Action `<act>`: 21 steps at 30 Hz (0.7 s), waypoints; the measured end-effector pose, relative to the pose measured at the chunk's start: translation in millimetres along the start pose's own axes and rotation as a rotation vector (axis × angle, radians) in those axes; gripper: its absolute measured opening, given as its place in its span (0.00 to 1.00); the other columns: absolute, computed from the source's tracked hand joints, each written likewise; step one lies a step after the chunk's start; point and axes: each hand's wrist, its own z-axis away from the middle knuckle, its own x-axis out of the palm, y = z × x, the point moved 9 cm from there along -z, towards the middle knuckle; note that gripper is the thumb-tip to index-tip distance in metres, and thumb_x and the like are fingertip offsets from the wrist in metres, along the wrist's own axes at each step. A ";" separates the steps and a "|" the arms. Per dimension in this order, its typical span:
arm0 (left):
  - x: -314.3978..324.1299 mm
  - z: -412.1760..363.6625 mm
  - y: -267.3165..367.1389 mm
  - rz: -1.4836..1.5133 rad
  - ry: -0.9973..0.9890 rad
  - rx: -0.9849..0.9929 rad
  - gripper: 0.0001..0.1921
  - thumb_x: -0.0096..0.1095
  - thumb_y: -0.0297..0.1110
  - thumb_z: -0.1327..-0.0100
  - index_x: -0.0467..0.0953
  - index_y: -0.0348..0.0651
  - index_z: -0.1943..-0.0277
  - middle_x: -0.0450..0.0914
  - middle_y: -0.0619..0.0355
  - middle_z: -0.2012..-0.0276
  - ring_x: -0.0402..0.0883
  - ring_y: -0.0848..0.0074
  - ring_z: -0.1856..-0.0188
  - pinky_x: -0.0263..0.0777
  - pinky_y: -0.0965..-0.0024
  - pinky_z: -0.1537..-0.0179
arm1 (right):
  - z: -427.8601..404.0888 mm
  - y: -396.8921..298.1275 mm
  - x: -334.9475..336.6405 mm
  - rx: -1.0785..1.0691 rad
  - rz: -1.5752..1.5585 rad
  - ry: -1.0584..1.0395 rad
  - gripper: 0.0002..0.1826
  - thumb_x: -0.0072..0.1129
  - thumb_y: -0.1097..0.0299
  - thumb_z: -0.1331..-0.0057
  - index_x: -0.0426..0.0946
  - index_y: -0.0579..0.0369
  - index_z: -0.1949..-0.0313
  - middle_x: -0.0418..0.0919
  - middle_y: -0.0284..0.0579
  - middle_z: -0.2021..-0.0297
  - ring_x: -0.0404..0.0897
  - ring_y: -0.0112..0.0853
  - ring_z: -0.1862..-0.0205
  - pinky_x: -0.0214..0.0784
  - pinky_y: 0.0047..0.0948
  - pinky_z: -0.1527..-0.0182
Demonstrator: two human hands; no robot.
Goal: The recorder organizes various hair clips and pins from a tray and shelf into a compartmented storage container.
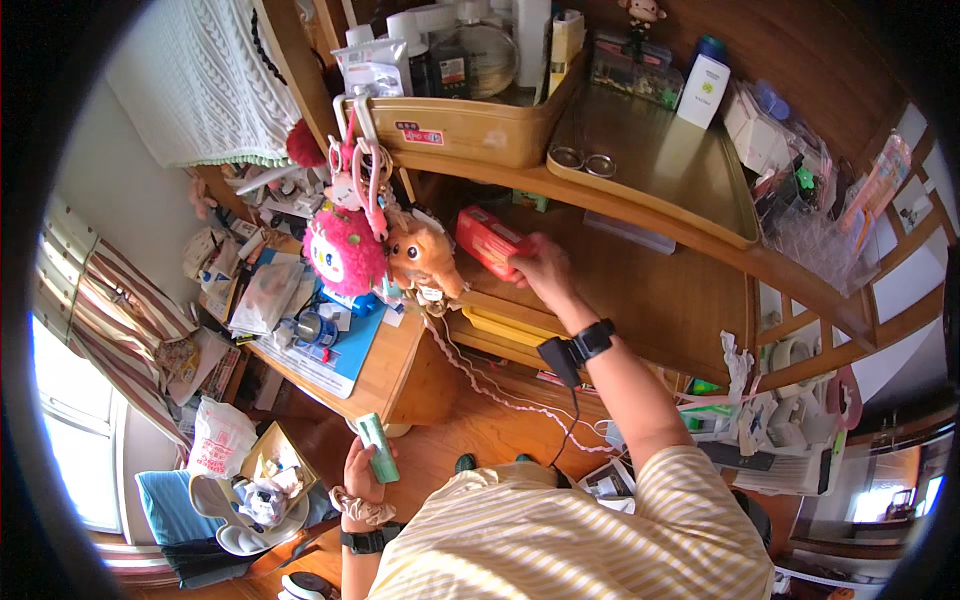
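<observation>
My right hand [541, 268] grips the near end of a red rectangular box [489, 238] over the wooden shelf [637, 300] in front of me. Low on the left, my left hand [364, 469] holds a small green packet [379, 448] upright, its fingers wrapped round the lower part. Pink and orange plush charms [345, 251] hang from the upper shelf, just left of the red box. Each wrist wears a black strap, and a scrunchie sits on the left one.
Above are a tan basket [465, 135] of bottles and a gold tray [652, 180] with scissors [583, 161]. A cluttered desk [382, 375] stands left, a chair [161, 517] below it. Cords [517, 409] trail under the shelf.
</observation>
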 end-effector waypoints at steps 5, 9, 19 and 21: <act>1.6 -1.3 -2.8 0.007 0.000 -0.006 0.14 0.46 0.27 0.44 0.65 0.35 0.54 0.74 0.53 0.68 0.75 0.68 0.67 0.70 0.71 0.66 | 44.3 -81.6 -40.6 -0.544 0.576 0.158 0.16 0.59 0.75 0.50 0.69 0.58 0.60 0.71 0.44 0.63 0.77 0.30 0.69 0.70 0.23 0.70; -0.7 -9.7 -6.5 0.004 -0.008 -0.013 0.15 0.46 0.26 0.45 0.65 0.36 0.53 0.74 0.54 0.69 0.75 0.69 0.67 0.71 0.70 0.66 | 45.2 -92.6 -60.8 -0.537 0.544 0.004 0.19 0.54 0.81 0.49 0.68 0.58 0.56 0.69 0.43 0.54 0.76 0.30 0.63 0.71 0.23 0.64; 27.8 -21.6 -9.1 0.072 -0.098 -0.061 0.18 0.51 0.25 0.48 0.65 0.37 0.51 0.75 0.51 0.66 0.75 0.70 0.68 0.71 0.70 0.64 | 33.9 -73.5 -99.0 -0.498 0.613 -0.031 0.16 0.48 0.83 0.45 0.70 0.56 0.57 0.65 0.44 0.46 0.66 0.33 0.45 0.65 0.24 0.52; 25.6 -23.3 -10.4 0.075 -0.111 -0.065 0.18 0.50 0.25 0.47 0.65 0.37 0.51 0.75 0.51 0.67 0.75 0.70 0.68 0.71 0.70 0.64 | 33.8 -71.7 -104.1 -0.472 0.541 -0.035 0.15 0.49 0.83 0.45 0.70 0.56 0.57 0.65 0.43 0.46 0.66 0.32 0.45 0.65 0.24 0.52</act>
